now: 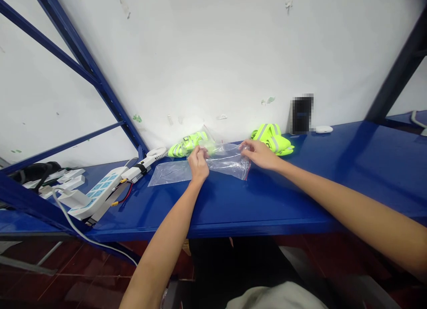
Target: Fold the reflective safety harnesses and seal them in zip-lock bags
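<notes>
My left hand (199, 163) and my right hand (258, 153) both pinch the top edge of a clear zip bag (228, 161), holding it up over the blue shelf (300, 189). The left fingers grip its left corner, the right fingers its right corner. A second clear bag (168, 172) lies flat on the shelf just left of my left hand. Behind the hands, against the wall, sit a bagged bundle of neon yellow reflective bands (188, 144) and a loose pile of the same bands (273, 139).
At the left end of the shelf lie a white power strip (98, 192), a small white handheld fan (148, 160), chargers and cables. A dark blurred object (302, 115) and a small white case (323, 129) stand by the wall. Blue rack struts cross on the left.
</notes>
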A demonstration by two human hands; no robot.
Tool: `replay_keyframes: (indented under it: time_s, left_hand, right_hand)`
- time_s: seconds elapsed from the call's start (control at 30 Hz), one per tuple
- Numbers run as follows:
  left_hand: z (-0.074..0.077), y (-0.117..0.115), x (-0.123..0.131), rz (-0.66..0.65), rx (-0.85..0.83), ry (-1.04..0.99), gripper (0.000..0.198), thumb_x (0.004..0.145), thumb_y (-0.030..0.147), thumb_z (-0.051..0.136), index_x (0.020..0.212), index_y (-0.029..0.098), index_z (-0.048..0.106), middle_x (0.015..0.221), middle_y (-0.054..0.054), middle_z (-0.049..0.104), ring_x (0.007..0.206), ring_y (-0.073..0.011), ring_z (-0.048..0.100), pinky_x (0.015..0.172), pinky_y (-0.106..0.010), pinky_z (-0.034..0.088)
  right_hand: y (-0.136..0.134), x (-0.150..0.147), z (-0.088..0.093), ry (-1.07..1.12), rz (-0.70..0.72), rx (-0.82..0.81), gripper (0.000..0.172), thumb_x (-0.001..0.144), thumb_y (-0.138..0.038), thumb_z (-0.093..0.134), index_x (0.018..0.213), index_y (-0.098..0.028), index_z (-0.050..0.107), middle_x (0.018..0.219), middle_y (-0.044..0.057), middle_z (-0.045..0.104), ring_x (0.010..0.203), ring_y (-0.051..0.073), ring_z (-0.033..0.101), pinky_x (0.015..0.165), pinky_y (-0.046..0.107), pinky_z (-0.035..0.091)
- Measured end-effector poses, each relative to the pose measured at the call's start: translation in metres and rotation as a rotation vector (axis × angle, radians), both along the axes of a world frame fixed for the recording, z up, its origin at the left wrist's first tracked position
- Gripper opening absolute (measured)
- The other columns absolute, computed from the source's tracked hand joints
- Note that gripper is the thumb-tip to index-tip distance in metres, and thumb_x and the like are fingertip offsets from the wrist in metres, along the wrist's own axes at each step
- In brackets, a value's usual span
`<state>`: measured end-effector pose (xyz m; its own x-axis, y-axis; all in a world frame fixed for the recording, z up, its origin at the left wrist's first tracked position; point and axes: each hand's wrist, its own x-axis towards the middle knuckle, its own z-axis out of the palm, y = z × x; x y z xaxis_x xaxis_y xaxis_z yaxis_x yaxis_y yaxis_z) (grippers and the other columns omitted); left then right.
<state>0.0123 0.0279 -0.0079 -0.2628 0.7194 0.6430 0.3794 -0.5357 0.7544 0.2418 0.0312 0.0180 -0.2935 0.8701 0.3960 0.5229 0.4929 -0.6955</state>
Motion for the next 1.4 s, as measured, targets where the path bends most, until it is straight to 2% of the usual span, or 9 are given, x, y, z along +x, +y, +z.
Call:
replay_keyframes:
  time_s: [0.23,0.37,0.47,0.63,0.73,0.93,1.2,1.3,1.4]
  left_hand:
    - [0.001,0.002,-0.002,0.084,-0.029,0.062,0.019,0.087,0.019,0.039,0.074,0.022,0.052,0.063,0.001,0.049,0.062,-0.0161,0.050,0.067,-0.027,0.039]
    - [-0.001,0.004,-0.002,0.108,-0.029,0.108,0.012,0.092,0.027,0.046,0.083,0.023,0.053,0.062,0.002,0.046,0.062,-0.0165,0.048,0.072,-0.028,0.039]
    - [-0.004,0.004,0.000,0.095,-0.022,0.067,0.015,0.093,0.038,0.050,0.089,0.024,0.053,0.064,0.002,0.046,0.063,-0.0167,0.049,0.075,-0.029,0.039]
    - [-0.005,0.003,0.002,-0.011,-0.096,-0.064,0.033,0.093,0.055,0.044,0.099,0.024,0.054,0.057,0.004,0.047,0.049,-0.0143,0.047,0.064,-0.028,0.040]
    - [-0.003,0.001,0.000,-0.066,-0.161,-0.091,0.042,0.094,0.058,0.036,0.092,0.023,0.059,0.048,0.005,0.045,0.042,-0.0138,0.044,0.059,-0.028,0.039]
    - [0.001,0.000,-0.002,0.048,-0.059,0.096,0.044,0.096,0.036,0.032,0.061,0.020,0.056,0.054,-0.001,0.055,0.058,-0.0172,0.053,0.067,-0.028,0.041]
    - [0.009,-0.006,0.004,0.123,-0.003,0.091,0.030,0.091,0.031,0.048,0.063,0.022,0.041,0.056,0.004,0.033,0.054,-0.0141,0.033,0.060,-0.026,0.028]
    - [0.014,-0.007,-0.002,0.127,0.004,0.112,0.026,0.093,0.036,0.048,0.071,0.023,0.046,0.058,0.004,0.035,0.055,-0.0147,0.034,0.062,-0.026,0.027]
    - [0.024,-0.008,-0.028,0.172,-0.005,0.218,0.024,0.093,0.037,0.045,0.075,0.022,0.051,0.060,0.002,0.041,0.059,-0.0160,0.039,0.065,-0.026,0.029]
  right_hand:
    - [0.014,0.007,-0.003,0.414,-0.028,-0.103,0.016,0.075,-0.018,0.057,0.090,-0.018,0.063,0.067,0.002,0.066,0.055,0.014,0.056,0.057,0.027,0.045]
    - [0.021,0.007,-0.006,0.650,-0.088,-0.189,0.027,0.073,-0.024,0.066,0.099,-0.019,0.059,0.077,0.004,0.069,0.067,0.017,0.064,0.058,0.026,0.047]
    - [0.021,0.004,-0.007,0.745,-0.115,-0.205,0.025,0.073,-0.030,0.068,0.093,-0.019,0.058,0.085,0.006,0.069,0.078,0.019,0.067,0.062,0.026,0.050]
    - [0.010,0.000,-0.011,0.536,-0.159,0.052,0.025,0.086,-0.044,0.056,0.101,-0.023,0.052,0.079,0.003,0.065,0.066,0.018,0.064,0.061,0.028,0.050]
    - [0.002,-0.002,-0.013,0.374,-0.214,0.140,0.028,0.093,-0.047,0.044,0.111,-0.025,0.047,0.069,0.000,0.061,0.059,0.017,0.059,0.060,0.028,0.046]
    - [-0.001,-0.003,-0.013,0.276,-0.239,0.162,0.025,0.096,-0.044,0.038,0.111,-0.025,0.045,0.059,-0.003,0.054,0.054,0.017,0.055,0.063,0.029,0.043]
    - [-0.005,-0.005,-0.010,0.288,-0.206,0.118,0.025,0.095,-0.045,0.040,0.109,-0.026,0.046,0.057,-0.004,0.054,0.048,0.017,0.053,0.058,0.028,0.043]
    - [-0.003,-0.006,-0.015,0.359,-0.179,0.072,0.027,0.092,-0.047,0.045,0.110,-0.027,0.046,0.054,-0.005,0.052,0.044,0.016,0.053,0.052,0.028,0.043]
    - [0.002,-0.011,-0.021,0.444,-0.055,-0.044,0.030,0.092,-0.050,0.045,0.112,-0.027,0.044,0.055,-0.006,0.054,0.041,0.016,0.054,0.044,0.026,0.042]
